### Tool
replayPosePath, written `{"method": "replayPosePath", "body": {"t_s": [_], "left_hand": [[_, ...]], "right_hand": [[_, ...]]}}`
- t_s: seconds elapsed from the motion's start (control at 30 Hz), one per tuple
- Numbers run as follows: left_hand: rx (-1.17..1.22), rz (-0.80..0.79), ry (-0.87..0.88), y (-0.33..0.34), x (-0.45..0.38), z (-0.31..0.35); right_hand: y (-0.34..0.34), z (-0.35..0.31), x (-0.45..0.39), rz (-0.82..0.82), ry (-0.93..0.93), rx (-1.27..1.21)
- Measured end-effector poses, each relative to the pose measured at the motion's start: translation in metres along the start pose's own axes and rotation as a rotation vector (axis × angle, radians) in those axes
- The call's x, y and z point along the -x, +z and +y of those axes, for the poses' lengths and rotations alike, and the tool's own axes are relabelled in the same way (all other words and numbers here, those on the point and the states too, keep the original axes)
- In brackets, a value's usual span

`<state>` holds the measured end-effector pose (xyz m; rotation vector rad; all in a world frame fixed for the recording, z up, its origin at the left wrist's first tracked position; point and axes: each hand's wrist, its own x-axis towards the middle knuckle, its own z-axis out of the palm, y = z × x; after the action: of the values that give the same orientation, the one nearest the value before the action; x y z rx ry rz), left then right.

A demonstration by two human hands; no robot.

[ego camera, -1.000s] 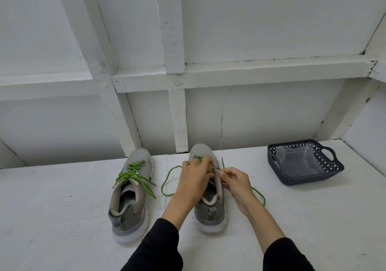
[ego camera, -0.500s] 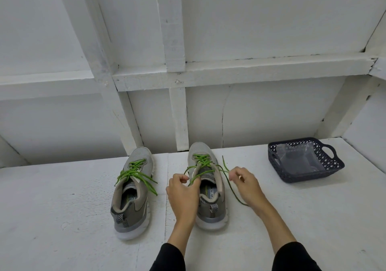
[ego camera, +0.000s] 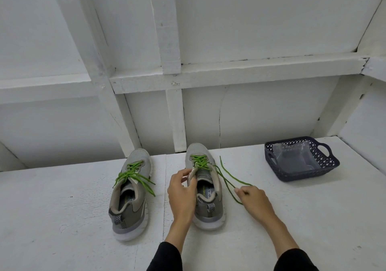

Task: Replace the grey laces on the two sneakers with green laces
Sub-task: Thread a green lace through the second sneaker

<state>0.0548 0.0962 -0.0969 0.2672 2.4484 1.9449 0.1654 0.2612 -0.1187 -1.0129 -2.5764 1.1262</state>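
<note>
— While the left hand point(ego camera: 183, 193) pinches the right sneaker point(ego camera: 205, 185) at its collar, where's the green lace point(ego camera: 226, 178)?
— Trailing right from the top eyelets to the right hand point(ego camera: 253, 199), whose fingers pinch it; that hand pulls

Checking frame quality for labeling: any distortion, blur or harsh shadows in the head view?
Head view: wide-angle bend, wall beams splay outward toward the edges. Light is soft and even, only faint shadows beside the sneakers and basket. No glare. Laces and both hands, left and right, look sharp enough; slight compression softness.
</note>
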Motion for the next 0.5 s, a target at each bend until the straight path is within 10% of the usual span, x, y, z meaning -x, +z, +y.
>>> {"method": "replayPosePath", "body": {"t_s": [0.5], "left_hand": [[-0.438, -0.052, 0.225, -0.003, -0.017, 0.004]], "right_hand": [[-0.002, -0.036, -0.022, 0.242, -0.06, -0.029]]}}
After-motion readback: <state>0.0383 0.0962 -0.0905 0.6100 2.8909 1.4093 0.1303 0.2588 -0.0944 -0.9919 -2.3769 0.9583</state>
